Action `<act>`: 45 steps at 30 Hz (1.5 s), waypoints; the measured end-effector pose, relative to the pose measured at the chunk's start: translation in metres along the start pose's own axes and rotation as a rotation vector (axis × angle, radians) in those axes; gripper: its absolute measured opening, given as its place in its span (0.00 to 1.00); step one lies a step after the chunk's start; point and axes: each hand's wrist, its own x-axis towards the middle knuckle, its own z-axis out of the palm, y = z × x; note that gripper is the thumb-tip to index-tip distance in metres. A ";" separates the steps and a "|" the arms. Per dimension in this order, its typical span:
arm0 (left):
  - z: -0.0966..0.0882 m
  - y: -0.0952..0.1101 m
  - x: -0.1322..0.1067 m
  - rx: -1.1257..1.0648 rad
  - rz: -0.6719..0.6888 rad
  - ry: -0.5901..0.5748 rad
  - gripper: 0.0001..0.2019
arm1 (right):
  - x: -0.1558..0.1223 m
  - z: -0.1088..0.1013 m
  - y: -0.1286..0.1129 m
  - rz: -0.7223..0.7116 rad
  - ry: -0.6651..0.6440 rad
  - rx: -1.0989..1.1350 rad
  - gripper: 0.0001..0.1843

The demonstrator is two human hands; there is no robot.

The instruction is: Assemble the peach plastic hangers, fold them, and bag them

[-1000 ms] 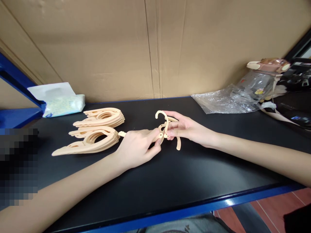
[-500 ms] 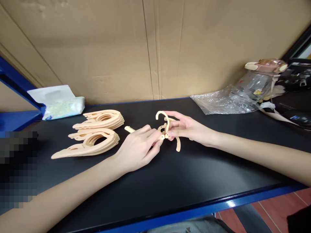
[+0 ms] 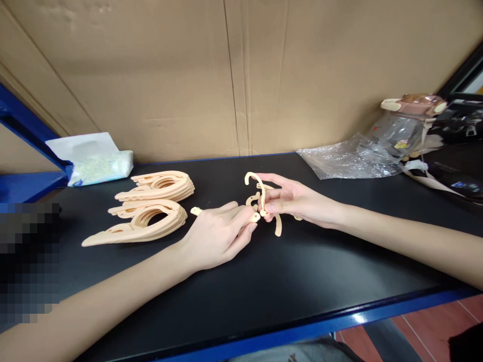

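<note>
My left hand is closed around a cream plastic hanger arm, mostly hidden under the palm. One end of it sticks out past the little-finger side, and the other, with a small hole, shows at the thumb. Between the fingertips of my right hand is a cream hanger hook, upright with its curve opening left. The hook's rounded base sits right beside the arm's holed end; whether they touch, I cannot tell. Several loose cream hook pieces lie on the table under and behind my right hand, partly covered.
Two stacks of cream hanger pieces, a rear one and a front one, lie left on the black table. Behind them is a tissue pack. Clear plastic wrap, a strapped bottle and cardboard border the back.
Both hands have shifted slightly right, carrying the hanger arm and the hook. The hook's base and the arm's holed end remain close together. The stacks have not changed.
</note>
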 end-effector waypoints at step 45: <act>0.007 0.000 0.001 0.103 -0.018 0.027 0.12 | -0.003 0.015 0.004 -0.062 0.219 -0.277 0.20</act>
